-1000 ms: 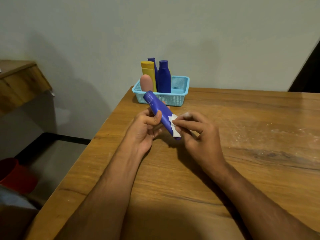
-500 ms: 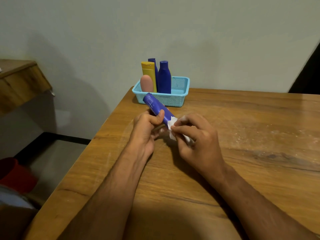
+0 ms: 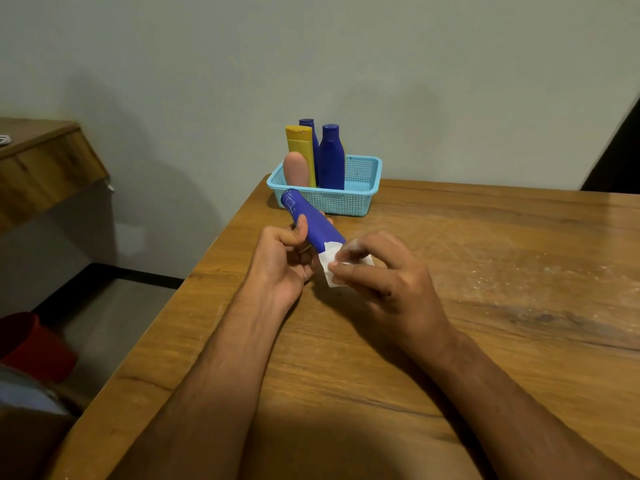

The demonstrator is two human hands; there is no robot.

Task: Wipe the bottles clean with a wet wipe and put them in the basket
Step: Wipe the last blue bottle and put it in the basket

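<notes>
Looking down from the head camera, I see two bare forearms reaching forward over the brown wooden table [image 3: 450, 393], whose grain runs across and which carries pale dusty smears toward the right. My left hand [image 3: 282, 263] is wrapped around a dark blue tapered plastic bottle [image 3: 313, 221], thumb laid along its near side and fingers curled behind it. That bottle is held clear of the tabletop, tilted so its narrower capped end points up and away to the left, toward the basket. My right hand [image 3: 381, 271] pinches a small white wet wipe [image 3: 332, 263] between thumb and fingertips, and the wipe is pressed against the lower, wider end of the blue bottle, covering it there. Part of the wipe is blurred, so I cannot tell how it is folded.

Farther back, near the table's far left corner, sits a light blue perforated plastic basket [image 3: 363, 197]. Standing upright in its left half are a pink rounded bottle [image 3: 296, 169], a yellow flat-topped bottle [image 3: 299, 143], a dark blue bottle with a round cap [image 3: 331, 157], and behind them another dark blue bottle [image 3: 308, 124] of which only the top shows. The held bottle's tip lies just in front of the basket's near wall.

Beyond stands a plain pale wall [image 3: 415, 64]. Off to the left are a wooden ledge [image 3: 41, 161] and, low down, a red round container [image 3: 31, 344].
</notes>
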